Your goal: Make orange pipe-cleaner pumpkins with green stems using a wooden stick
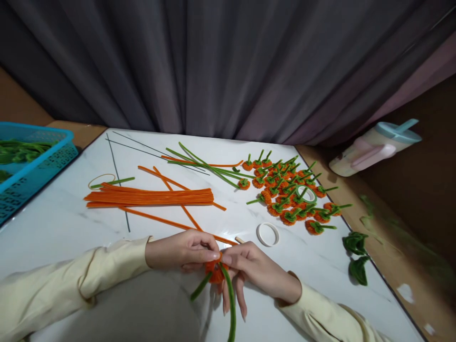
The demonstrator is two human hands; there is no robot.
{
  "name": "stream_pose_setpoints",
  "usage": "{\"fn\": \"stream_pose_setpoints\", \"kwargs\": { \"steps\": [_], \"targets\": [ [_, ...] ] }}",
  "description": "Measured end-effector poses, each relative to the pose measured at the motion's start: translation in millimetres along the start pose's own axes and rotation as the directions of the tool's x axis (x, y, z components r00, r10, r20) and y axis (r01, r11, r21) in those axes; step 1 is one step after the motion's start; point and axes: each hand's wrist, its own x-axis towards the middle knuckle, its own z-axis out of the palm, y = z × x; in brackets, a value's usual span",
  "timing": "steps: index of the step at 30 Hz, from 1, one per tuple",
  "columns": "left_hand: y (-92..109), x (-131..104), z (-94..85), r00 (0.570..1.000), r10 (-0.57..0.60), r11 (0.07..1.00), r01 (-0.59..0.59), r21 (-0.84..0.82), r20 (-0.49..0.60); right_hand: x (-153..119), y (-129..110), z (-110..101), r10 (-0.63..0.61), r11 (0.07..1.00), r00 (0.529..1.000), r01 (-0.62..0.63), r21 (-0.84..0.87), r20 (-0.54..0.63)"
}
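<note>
- Two bare hands meet over the bench (313, 285), toward its near side: a left hand (185, 249) and a right hand (254, 266).
- Between them is the orange piece (214, 274), held up off the bench top, its ribs gathered round a middle.
- The left thumb and forefinger pinch its far rim, with the other left fingers curled in behind.
- The right thumb and forefinger pinch that rim just beside them; the remaining right fingers hang loose and spread below.
- One short green end (201, 286) pokes out to the left, and a longer green strip (231, 301) bends down toward the near edge.
- To do this well, I'd keep both pinches close together and light, since fuzzy ribs like these probably flatten if squeezed.
- Working round rib by rib should keep the gathers even; the long strip seems best left hanging clear of the fingers.
- The orange bundle (153, 197) lies toward the left edge, handy for matching colour.
- Many finished-looking pieces (274, 190) crowd toward the far right corner, good models for evenness.
</note>
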Motion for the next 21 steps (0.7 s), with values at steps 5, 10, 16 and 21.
{"fn": "stream_pose_setpoints", "kwargs": {
  "steps": [5, 10, 16, 21],
  "targets": [
    [-1.2, 1.6, -0.9, 1.000, -0.015, 1.000, 0.015, -0.008, -0.016, 0.6, 0.1, 0.3, -0.014, 1.000, 1.000, 0.014, 0.006, -0.011],
    [-1.3, 1.7, -1.3, 0.999, -0.015, 1.000, 0.014, -0.027, -0.033, 1.0, 3.5, -1.9, -0.014, 1.000, 1.000, 0.014, 0.008, -0.013],
    [2.8, 1.1, 0.2, 0.999, 0.012, 1.000, -0.012, 0.002, -0.046, 1.0, 1.5, -2.6, -0.027, 0.996, 1.000, 0.028, 0.090, -0.011],
    [3.3, 1.2, -0.4, 0.998, 0.017, 1.000, -0.016, 0.020, -0.059, 1.9, 1.8, -4.1, -0.055, 0.990, 0.998, 0.053, 0.129, 0.012]
  ]
}}
